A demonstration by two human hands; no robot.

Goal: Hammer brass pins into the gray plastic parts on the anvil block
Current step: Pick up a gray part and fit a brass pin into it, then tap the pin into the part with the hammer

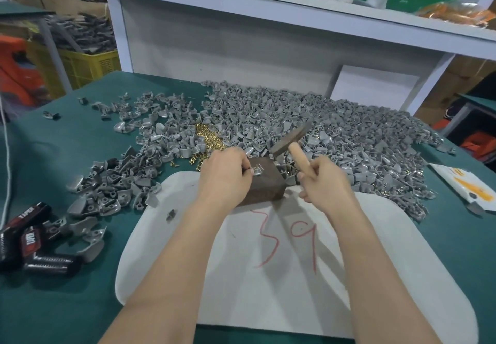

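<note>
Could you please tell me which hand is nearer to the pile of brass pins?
Left. The left hand sits just in front of the brass pins, holding a gray part on the block. The right hand is farther right, beyond the block, gripping the hammer.

Both bare forearms reach forward, side by side. Left hand (228, 172) sits knuckles-up, fingers curled in, fingertips pinching the gray part (258, 171). Right hand (326, 180) is just beside it, fist wrapped round the hammer (300, 155) handle, wrist cocked, one finger poking loose below the fist.
</note>
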